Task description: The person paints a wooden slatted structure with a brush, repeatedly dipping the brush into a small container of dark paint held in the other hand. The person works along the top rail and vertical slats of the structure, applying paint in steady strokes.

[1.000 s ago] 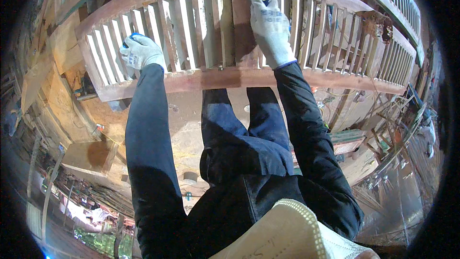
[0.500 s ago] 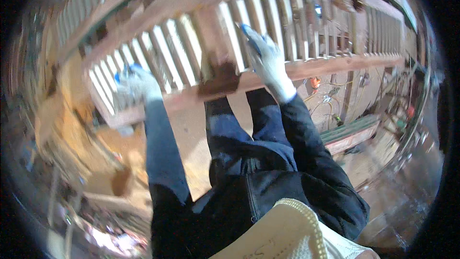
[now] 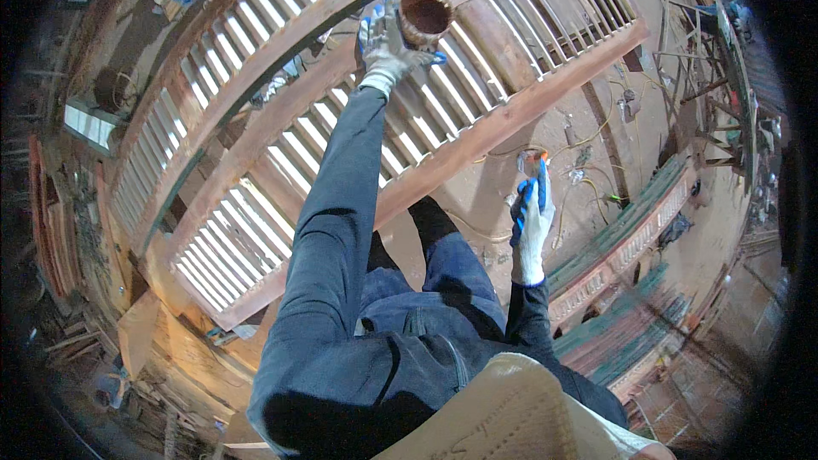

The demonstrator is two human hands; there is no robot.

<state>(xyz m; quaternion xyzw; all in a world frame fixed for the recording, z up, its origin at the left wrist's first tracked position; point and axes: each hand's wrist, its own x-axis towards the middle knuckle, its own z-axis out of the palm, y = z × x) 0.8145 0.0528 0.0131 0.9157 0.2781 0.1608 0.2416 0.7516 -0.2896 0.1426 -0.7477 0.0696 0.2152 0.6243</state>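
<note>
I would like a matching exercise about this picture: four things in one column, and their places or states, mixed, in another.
Things
1. left hand
2. right hand
3. container
4. greenish boards

Places or states
A. round and brown, with a dark hollow
B. gloved, away from the slatted panel
C. to the right of both hands
D. gloved, at the container's side

Right pairs: 1-D, 2-B, 3-A, 4-C

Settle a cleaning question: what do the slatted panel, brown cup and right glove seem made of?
Slatted panel: probably wood, matte reddish-brown, with streaky, uneven colour. Brown cup: material unclear; rough coating hides it. Right glove: seemingly knit, matte white, hugging the wrist; blue coating possibly rubber.
</note>
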